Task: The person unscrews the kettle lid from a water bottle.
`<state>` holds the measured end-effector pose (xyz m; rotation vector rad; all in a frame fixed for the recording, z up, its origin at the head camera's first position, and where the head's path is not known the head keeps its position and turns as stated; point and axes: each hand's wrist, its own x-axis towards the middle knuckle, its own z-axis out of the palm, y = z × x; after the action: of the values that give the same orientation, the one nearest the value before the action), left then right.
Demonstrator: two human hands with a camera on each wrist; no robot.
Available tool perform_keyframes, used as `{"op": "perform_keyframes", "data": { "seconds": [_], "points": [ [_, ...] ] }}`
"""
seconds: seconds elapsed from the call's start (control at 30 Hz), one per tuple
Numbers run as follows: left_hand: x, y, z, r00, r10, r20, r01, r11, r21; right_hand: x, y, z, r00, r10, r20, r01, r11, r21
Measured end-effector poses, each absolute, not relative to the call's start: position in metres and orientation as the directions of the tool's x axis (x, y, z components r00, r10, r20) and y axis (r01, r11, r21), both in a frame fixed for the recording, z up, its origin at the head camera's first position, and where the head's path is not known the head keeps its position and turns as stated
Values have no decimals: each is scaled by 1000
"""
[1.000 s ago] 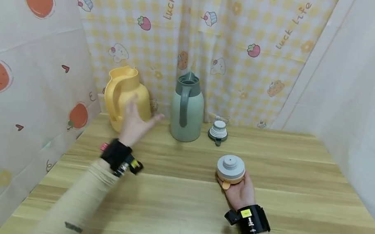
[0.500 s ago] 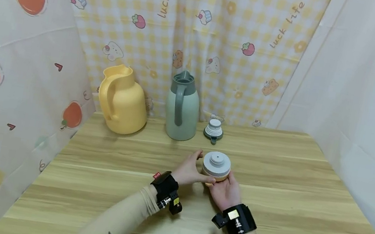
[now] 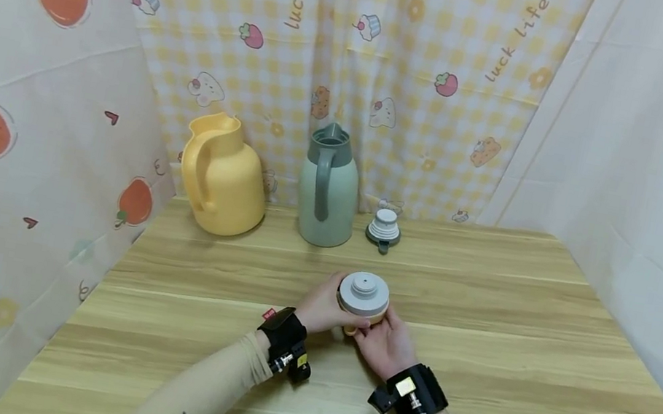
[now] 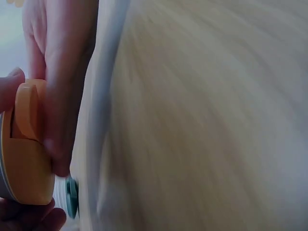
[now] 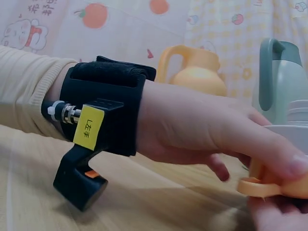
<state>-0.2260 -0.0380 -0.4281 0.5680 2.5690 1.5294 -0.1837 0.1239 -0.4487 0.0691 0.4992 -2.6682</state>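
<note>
A round grey and orange jug lid (image 3: pixel 364 294) is held above the table, its grey plug side facing up. My left hand (image 3: pixel 320 307) grips it from the left, thumb across the front near the orange tab (image 5: pixel 259 187) and fingers around the far side. From below, my right hand (image 3: pixel 390 343) supports it palm up; in the left wrist view its fingers (image 4: pixel 65 106) lie straight against the orange underside. Behind, a yellow jug (image 3: pixel 236 183) and a green jug (image 3: pixel 335 200) stand with open tops. A green and white stopper (image 3: pixel 384 227) rests plug up right of the green jug.
The wood-grain table (image 3: pixel 506 386) spreads out around both arms. A checked yellow curtain (image 3: pixel 398 19) hangs right behind the jugs, and white cloth walls (image 3: pixel 658 168) close off both sides.
My left hand has come from beside the yellow jug to the lid and closed around it. The lid and my right hand have shifted left.
</note>
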Motion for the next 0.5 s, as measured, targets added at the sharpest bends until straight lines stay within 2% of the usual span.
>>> {"op": "perform_keyframes", "data": {
  "seconds": [0.17, 0.5],
  "points": [
    [-227, -76, -429, -941, 328, 85, 259, 537, 803, -179, 119, -452, -883, -432, -183, 467, -769, -436],
    [-217, -159, -422, -976, 195, 94, 207, 721, 661, -176, 122, -450, -887, -401, -229, 461, -768, -445]
  ]
}}
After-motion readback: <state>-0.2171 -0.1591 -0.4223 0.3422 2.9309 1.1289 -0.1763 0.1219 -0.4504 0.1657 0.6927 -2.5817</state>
